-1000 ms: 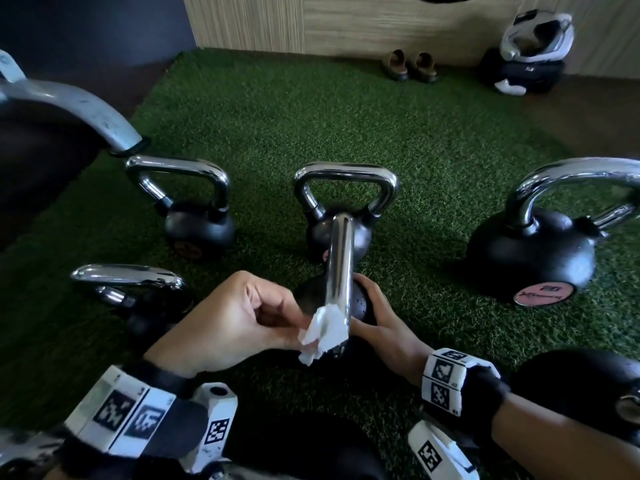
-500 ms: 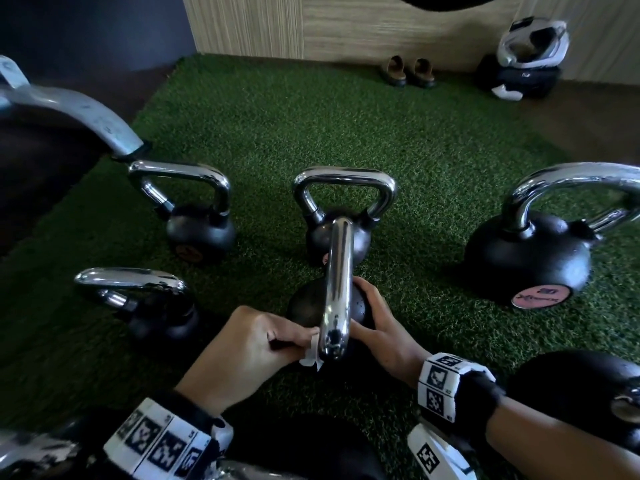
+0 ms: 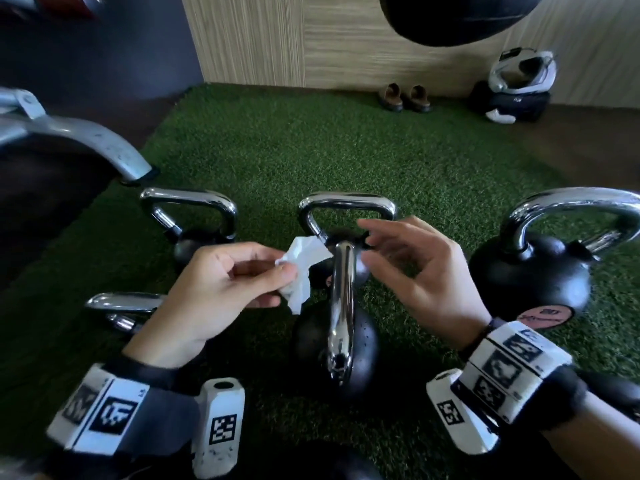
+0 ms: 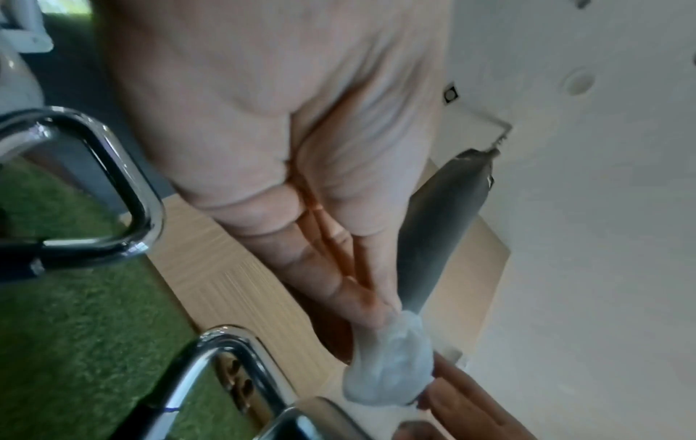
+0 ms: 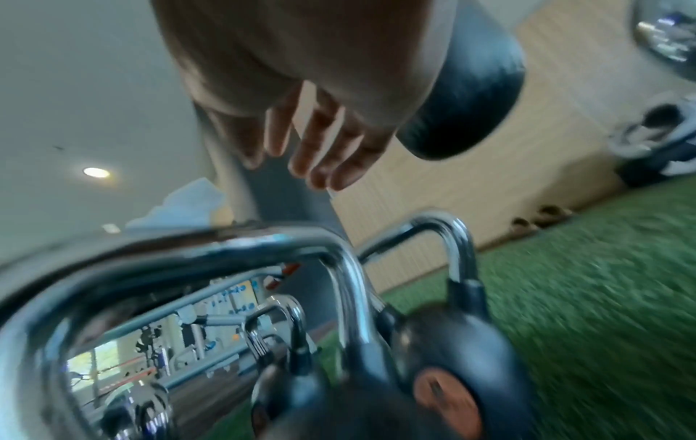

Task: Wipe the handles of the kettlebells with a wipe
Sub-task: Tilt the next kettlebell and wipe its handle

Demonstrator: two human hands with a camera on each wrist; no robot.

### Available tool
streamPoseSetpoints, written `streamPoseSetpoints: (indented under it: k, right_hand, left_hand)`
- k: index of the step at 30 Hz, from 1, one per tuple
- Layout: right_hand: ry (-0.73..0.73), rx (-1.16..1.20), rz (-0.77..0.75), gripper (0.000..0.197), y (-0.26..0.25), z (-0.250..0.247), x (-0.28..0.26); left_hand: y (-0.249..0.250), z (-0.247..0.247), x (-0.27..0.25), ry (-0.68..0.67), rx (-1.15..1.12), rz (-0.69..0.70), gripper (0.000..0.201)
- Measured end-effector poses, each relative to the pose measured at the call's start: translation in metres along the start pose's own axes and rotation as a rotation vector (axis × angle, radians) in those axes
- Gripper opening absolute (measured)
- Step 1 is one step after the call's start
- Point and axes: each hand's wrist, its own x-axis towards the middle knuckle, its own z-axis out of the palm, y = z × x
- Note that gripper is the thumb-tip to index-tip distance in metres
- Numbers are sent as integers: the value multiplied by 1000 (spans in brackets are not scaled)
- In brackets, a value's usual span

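Note:
A black kettlebell (image 3: 363, 344) with a chrome handle (image 3: 341, 306) stands on the green turf in front of me, its handle pointing away. My left hand (image 3: 221, 285) is raised to the left of that handle and pinches a crumpled white wipe (image 3: 303, 268) between thumb and fingers; the wipe (image 4: 388, 372) also shows at the fingertips in the left wrist view. My right hand (image 3: 415, 268) hovers to the right of the handle, fingers loosely spread, holding nothing. The handle (image 5: 188, 262) fills the right wrist view below the fingers (image 5: 320, 148).
Other chrome-handled kettlebells stand around: one behind (image 3: 346, 209), one at the back left (image 3: 194, 216), one at the near left (image 3: 121, 306), a large one on the right (image 3: 533, 271). A punching bag (image 3: 453, 15) hangs above. Sandals (image 3: 403, 98) and a helmet (image 3: 523, 71) lie by the far wall.
Both hands have lifted off the near kettlebell. The left hand took the wipe up and away from the handle's near end; the right hand let go of the ball and opened.

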Motion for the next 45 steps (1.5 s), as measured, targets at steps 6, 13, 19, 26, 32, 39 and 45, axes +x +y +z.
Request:
streamPoseSetpoints:
  k: [6, 13, 19, 26, 32, 39, 45]
  right_hand:
    - [-224, 84, -71, 60, -33, 5, 15]
    - [-152, 45, -66, 41, -34, 17, 14]
    - [33, 168, 207, 28, -4, 8, 16]
    - [65, 155, 707, 30, 88, 22, -13]
    - [32, 71, 678, 28, 100, 55, -21]
    - [68, 191, 589, 25, 86, 48, 0]
    - [65, 202, 602, 28, 84, 53, -8]
  left_hand:
    - [16, 20, 9, -41, -188, -87, 25]
    - [19, 32, 15, 13, -328, -141, 38]
    - [1, 19, 20, -38, -94, -162, 34]
    - [-101, 11, 26, -586, 772, -19, 125]
    - [-111, 52, 4, -411, 780, 164, 141]
    - [-115, 50, 5, -373, 730, 174, 137]
    - [-116, 51, 7, -367, 723, 238, 135]
